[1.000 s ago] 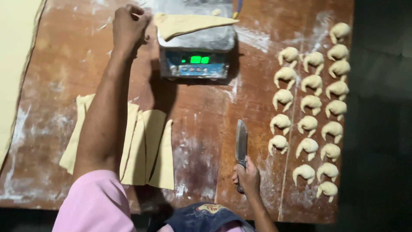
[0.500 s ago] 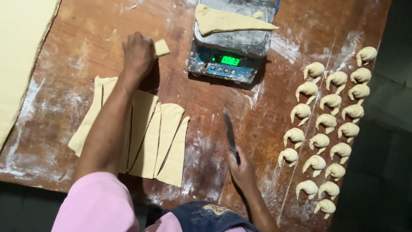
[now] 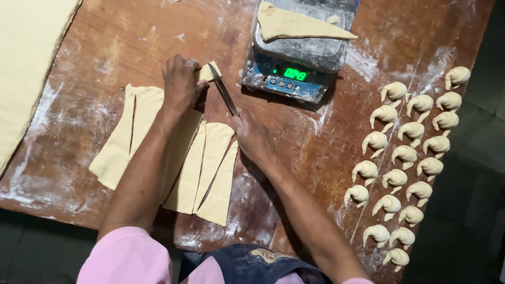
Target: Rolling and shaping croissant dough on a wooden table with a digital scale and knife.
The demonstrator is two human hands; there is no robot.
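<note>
My left hand (image 3: 180, 84) presses down on a small piece of dough (image 3: 208, 72) lying at the top of a row of cut dough triangles (image 3: 210, 168) on the floured wooden table (image 3: 115, 42). My right hand (image 3: 253, 138) grips the handle of a knife (image 3: 223, 93), whose blade tip meets that small piece beside my left fingers. A single dough triangle (image 3: 294, 25) rests on the tray of a digital scale (image 3: 286, 79) just beyond the knife.
A large rolled sheet of dough (image 3: 29, 68) covers the table's left side. Several shaped croissants (image 3: 405, 158) sit in rows along the right edge. Flour is smeared over the wood. The table's near edge drops to a dark floor.
My right hand has brought the knife up and left, from the table's near part to the small dough piece. My left hand has come down from near the scale and stays on that piece.
</note>
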